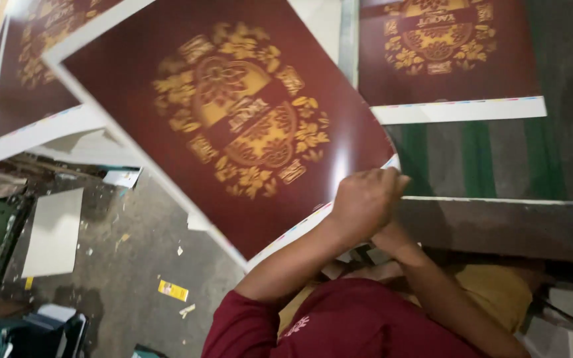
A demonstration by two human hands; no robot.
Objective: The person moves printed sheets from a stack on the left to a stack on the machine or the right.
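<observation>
Large printed sheet (pixel 233 113) in hand: glossy dark maroon face, gold floral ornament in the middle, white margin with a thin strip of colour marks along the near edge. Blurred, held tilted in the air across the centre of the view, above the floor (pixel 127 265).

One hand (pixel 365 199) is closed on the sheet's near right corner, fingers curled over the edge, clamped on the paper. Which hand it is, hard to tell; two forearms cross below it, and the second hand is hidden behind the first, so its grip cannot be told. Maroon sleeve (pixel 339 325) at the near edge.

Count of maroon printed sheets: three groups visible. One in hand, one stack (pixel 28 86) at far left with several white sheet edges showing, and one lying flat at far right (pixel 445 59) on a green-striped surface (pixel 479 159).

Other: one blank white card (pixel 53 232) on the floor at left, one small yellow scrap (pixel 173 290) near centre floor, scattered paper bits around. Grey ledge (pixel 499 225) runs across the right, just beyond the hand.
</observation>
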